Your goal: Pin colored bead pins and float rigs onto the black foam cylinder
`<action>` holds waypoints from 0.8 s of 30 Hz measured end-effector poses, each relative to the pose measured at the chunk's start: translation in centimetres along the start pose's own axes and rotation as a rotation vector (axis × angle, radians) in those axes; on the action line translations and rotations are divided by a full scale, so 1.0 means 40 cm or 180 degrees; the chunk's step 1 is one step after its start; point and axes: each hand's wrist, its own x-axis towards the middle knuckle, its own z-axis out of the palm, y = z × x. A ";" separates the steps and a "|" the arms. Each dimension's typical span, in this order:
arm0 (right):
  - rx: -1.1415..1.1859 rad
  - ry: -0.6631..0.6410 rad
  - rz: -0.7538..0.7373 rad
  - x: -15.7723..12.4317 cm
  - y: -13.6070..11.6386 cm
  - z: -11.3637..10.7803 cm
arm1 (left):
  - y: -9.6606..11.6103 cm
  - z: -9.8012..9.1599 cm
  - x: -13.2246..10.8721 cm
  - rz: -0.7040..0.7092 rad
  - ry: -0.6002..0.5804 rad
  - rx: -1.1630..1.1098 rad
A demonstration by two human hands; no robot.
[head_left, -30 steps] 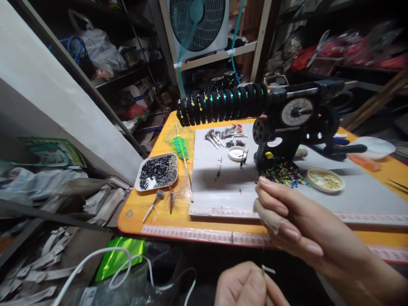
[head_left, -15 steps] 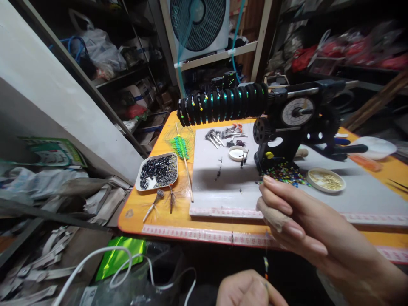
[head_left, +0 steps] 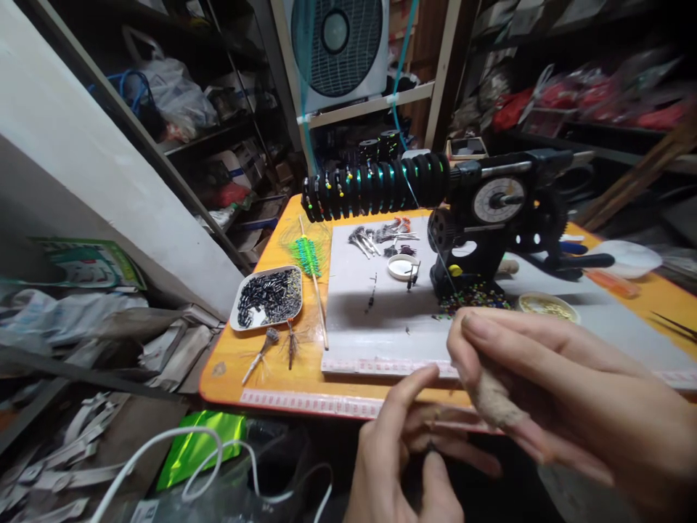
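Note:
My left hand [head_left: 406,454] is raised low in the middle, forefinger stretched up, thumb and other fingers pinching something tiny and dark that I cannot make out. My right hand [head_left: 549,399] is beside it to the right, fingers curled together, with a tan wrap on one fingertip. A thin line [head_left: 435,240] runs down from the black winding machine [head_left: 479,211] toward my right hand. The machine's shaft carries a row of black spools [head_left: 375,187] with coloured beads. A heap of coloured beads [head_left: 473,296] lies at the machine's foot.
On the orange table [head_left: 255,370] lie a grey mat [head_left: 370,319], a white tray of black pieces [head_left: 266,296], a green feathered stick [head_left: 310,254], a small white lid [head_left: 403,266] and a dish of gold bits [head_left: 547,305]. A fan [head_left: 335,43] stands behind. White cable [head_left: 179,450] and clutter lie below left.
My left hand has risen from the bottom edge and its forefinger has stretched out. My right hand has dropped lower and nearer. The small beaded piece seen before is out of sight.

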 end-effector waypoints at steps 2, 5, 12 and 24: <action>-0.0258 0.0105 0.0012 -0.006 -0.013 0.003 | 0.029 0.004 0.027 0.0217 0.0106 0.0265; -0.0421 -0.0115 -0.0027 -0.006 -0.021 -0.002 | 0.066 0.019 0.058 0.0368 0.0182 0.0312; 0.0139 -0.0392 -0.0058 0.012 -0.002 -0.007 | 0.078 0.045 0.081 0.0250 -0.0061 -0.0133; 0.1082 -0.0442 0.0298 0.049 0.025 0.007 | -0.082 0.040 0.037 -0.0348 -0.0420 -0.2150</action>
